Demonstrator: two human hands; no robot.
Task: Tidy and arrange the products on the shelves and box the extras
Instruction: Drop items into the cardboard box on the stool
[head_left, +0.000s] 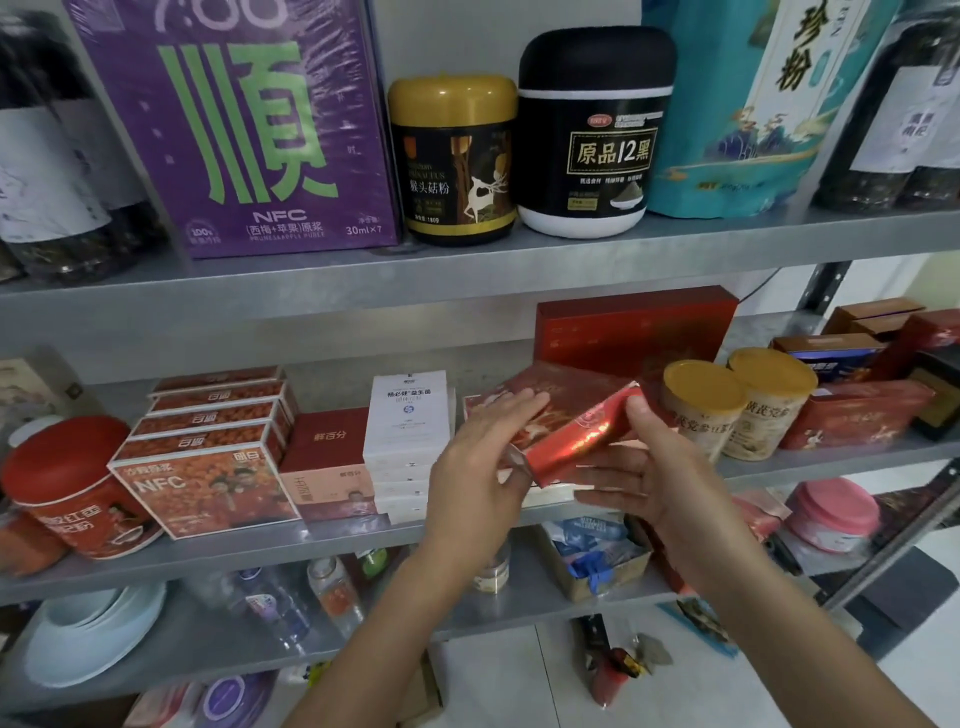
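Observation:
A flat red box (576, 423) with shiny foil edge is held tilted over the front of the middle shelf (332, 540). My left hand (480, 462) lies over its left end with fingers stretched across the top and thumb under the corner. My right hand (652, 467) supports its right end, thumb on the upper corner and fingers spread beneath. Another flat pale box lies under it on the shelf. A stack of white boxes (408, 426) stands just left of my left hand. Two gold-lidded tubs (737, 405) stand just right of the box.
Orange NFC cartons (208, 457), a red tin (78, 488) and a dark red box (324, 457) fill the middle shelf's left. A large red box (634, 322) leans at the back. Jars (592, 135) and a purple carton (244, 124) stand on the upper shelf. Lower shelves hold bottles, bowls and tins.

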